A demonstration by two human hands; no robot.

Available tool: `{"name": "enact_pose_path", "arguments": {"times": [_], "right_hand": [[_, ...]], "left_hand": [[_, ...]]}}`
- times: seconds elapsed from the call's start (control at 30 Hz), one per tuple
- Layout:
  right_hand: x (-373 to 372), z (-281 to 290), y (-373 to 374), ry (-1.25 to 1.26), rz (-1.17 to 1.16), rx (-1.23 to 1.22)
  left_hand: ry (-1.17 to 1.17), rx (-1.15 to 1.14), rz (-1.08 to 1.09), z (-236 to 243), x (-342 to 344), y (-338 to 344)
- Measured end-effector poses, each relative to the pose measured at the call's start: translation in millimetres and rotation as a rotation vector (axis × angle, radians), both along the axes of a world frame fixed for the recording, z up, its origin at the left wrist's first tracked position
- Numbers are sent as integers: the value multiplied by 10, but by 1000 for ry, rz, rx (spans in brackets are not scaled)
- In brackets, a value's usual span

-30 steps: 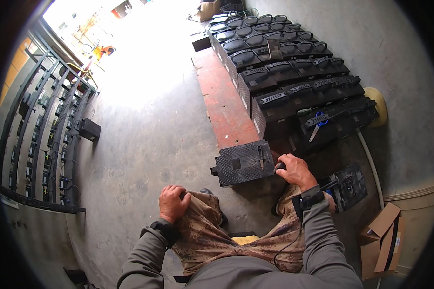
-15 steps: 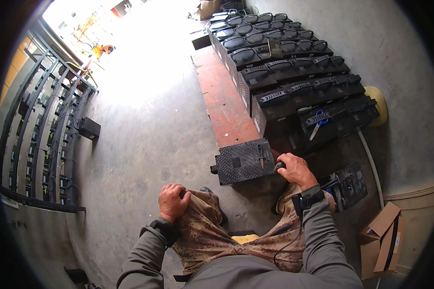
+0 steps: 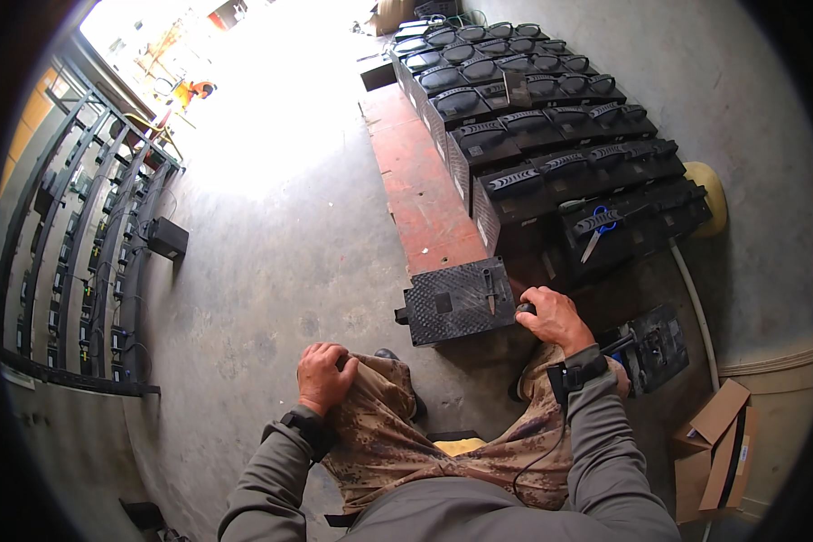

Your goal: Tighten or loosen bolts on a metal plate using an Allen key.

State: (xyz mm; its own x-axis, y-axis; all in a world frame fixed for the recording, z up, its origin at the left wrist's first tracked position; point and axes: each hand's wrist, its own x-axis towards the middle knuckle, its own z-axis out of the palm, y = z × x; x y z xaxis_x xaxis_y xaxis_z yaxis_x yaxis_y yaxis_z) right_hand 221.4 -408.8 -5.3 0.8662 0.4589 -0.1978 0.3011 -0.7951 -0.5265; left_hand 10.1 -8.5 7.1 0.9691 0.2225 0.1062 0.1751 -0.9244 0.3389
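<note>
My left hand [image 3: 323, 378] rests on my left knee with its fingers curled. A dark spot shows between thumb and fingers, too small to name. My right hand [image 3: 560, 321], above my right knee, is closed around a black rounded knob-like piece [image 3: 526, 309]. The piece is beside the right edge of a black box [image 3: 425, 325] with a ribbed top. Whether it touches the box, I cannot tell. On the box lies a slim pointed tool [image 3: 490, 294] with a dark handle. The box stands at the near end of a reddish board [image 3: 415, 194].
Rows of black cases with handles [image 3: 565, 163] fill the right side; blue-handled scissors [image 3: 594, 237] lie on the nearest row. Near my right knee lies another black case [image 3: 655, 352], with open cardboard boxes [image 3: 718, 452] beyond. A metal rack [image 3: 81, 271] stands left.
</note>
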Motion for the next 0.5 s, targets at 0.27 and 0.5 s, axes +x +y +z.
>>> {"name": "enact_pose_path", "arguments": {"times": [0.27,0.5], "right_hand": [[-17,12,12,-27,-2,13],[-5,-16,5,-24,-9,22]], "left_hand": [[13,-5,3,7,4,-6],[9,-7,2,1,8,-6]]}}
